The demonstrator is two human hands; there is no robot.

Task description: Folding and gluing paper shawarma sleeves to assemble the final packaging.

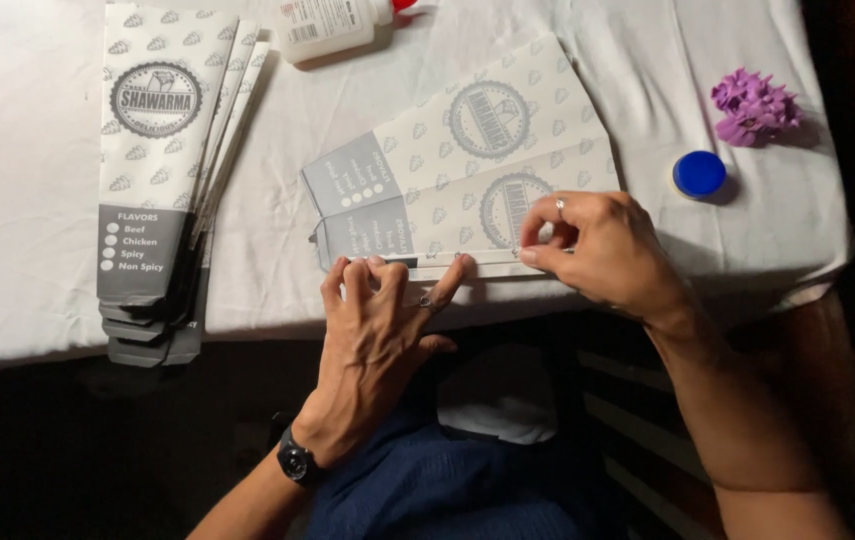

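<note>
- My left hand point(375, 310) lay flat, fingers point(379, 270) spread, pressing down on the folded strip along the near edge of the paper sleeve point(447, 170). It held nothing, it only pushed.
- My right hand point(602, 250) pinched that same strip point(477, 262) between thumb and fingertips, a bit further along.
- The sleeve lay flat on the white bench point(27, 200), close to the edge nearest me, with the grey end on my left.
- I think the best way was to keep the left hand still, so the sleeve could not slide, and to press the fold down little by little, keeping the edges lined up.
- A stack of flat sleeves point(152, 190) sat well off to the left.
- A white bottle point(332, 25) stood at the far side.
- A blue cap point(699, 173) and a purple flower thing point(753, 106) sat off to the right.
</note>
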